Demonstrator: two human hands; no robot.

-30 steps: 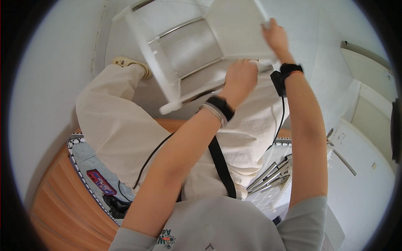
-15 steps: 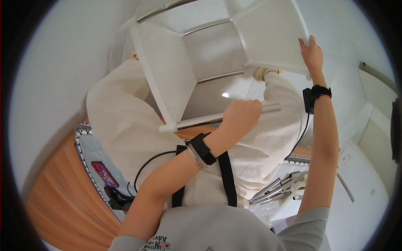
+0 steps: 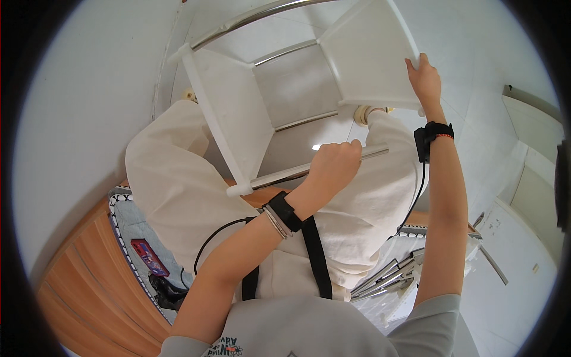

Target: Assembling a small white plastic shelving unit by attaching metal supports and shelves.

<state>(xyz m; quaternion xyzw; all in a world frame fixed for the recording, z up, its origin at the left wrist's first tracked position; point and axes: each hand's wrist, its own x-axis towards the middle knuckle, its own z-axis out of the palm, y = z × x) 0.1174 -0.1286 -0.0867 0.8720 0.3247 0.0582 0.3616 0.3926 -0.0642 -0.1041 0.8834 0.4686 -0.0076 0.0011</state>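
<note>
In the head view, the white frame is between the person's legs. The left hand is wrapped around its near metal bar, whose right end is apart from the right white panel. The right hand pinches that panel's edge. Lettering with a flower marks the grey shirt; a picture covers the red-edged case.

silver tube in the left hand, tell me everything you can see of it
The silver tube is straight, slim, shiny and apparently metal. Its left end meets a corner of a white panel; its right end is free, in front of a trouser leg. It slants up to the right, with the left hand closed around it.
</note>
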